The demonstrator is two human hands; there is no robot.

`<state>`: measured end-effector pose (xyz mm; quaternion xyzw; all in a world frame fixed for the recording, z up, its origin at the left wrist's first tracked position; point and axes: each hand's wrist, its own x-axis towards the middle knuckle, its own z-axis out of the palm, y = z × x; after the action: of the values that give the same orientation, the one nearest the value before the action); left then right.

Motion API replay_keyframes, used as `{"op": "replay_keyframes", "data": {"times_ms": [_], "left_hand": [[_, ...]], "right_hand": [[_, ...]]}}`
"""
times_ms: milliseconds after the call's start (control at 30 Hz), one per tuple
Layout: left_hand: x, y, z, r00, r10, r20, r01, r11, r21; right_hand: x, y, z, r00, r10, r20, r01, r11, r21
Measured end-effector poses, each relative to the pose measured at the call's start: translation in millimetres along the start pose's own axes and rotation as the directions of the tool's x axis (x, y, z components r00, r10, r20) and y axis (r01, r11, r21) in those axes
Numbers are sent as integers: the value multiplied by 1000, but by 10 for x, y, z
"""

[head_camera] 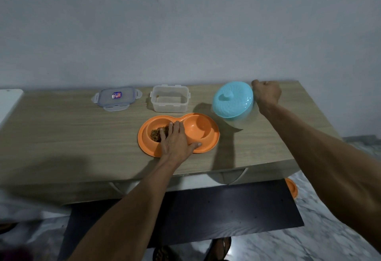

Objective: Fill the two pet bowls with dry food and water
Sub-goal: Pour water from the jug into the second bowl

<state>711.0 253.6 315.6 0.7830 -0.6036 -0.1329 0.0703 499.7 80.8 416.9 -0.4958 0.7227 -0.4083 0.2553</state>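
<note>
An orange double pet bowl (212, 137) lies on the wooden table. Its left well holds a heap of brown dry food (156, 134); its right well (199, 127) looks dry. My left hand (177, 141) rests flat on the bowl's middle and front rim, fingers spread, holding nothing. A light blue lidded pot (233, 100) stands at the back right, tilted toward me. My right hand (267, 93) is closed against the pot's right side, gripping it there. A clear food container (169, 101) stands open behind the bowl, nearly empty.
The container's clear lid (116, 98) lies at the back left of the wooden table (72, 133). A white surface (8, 102) abuts the table's left end. A dark shelf (226, 209) sits below the front edge, and another orange dish (291, 187) lies on the floor at right.
</note>
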Motion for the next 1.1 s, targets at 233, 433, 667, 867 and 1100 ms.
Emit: {"op": "replay_keyframes", "data": {"times_ms": [233, 433, 667, 867, 1100], "left_hand": [[29, -11, -30, 1000, 31, 4, -31, 999, 32], [38, -37, -32, 999, 43, 13, -44, 999, 32], [16, -58, -63, 997, 72, 1, -72, 997, 14], [1, -67, -87, 996, 84, 16, -84, 996, -5], [10, -67, -73, 997, 83, 7, -83, 997, -12]], "right_hand": [[-212, -80, -9, 994, -110, -7, 107, 984, -145], [-385, -112, -11, 986, -162, -25, 154, 967, -205], [-493, -114, -18, 989, -143, -25, 134, 965, -225], [-503, -109, -44, 990, -141, -25, 131, 960, -247], [-502, -111, -51, 990, -141, -27, 130, 962, -241]]}}
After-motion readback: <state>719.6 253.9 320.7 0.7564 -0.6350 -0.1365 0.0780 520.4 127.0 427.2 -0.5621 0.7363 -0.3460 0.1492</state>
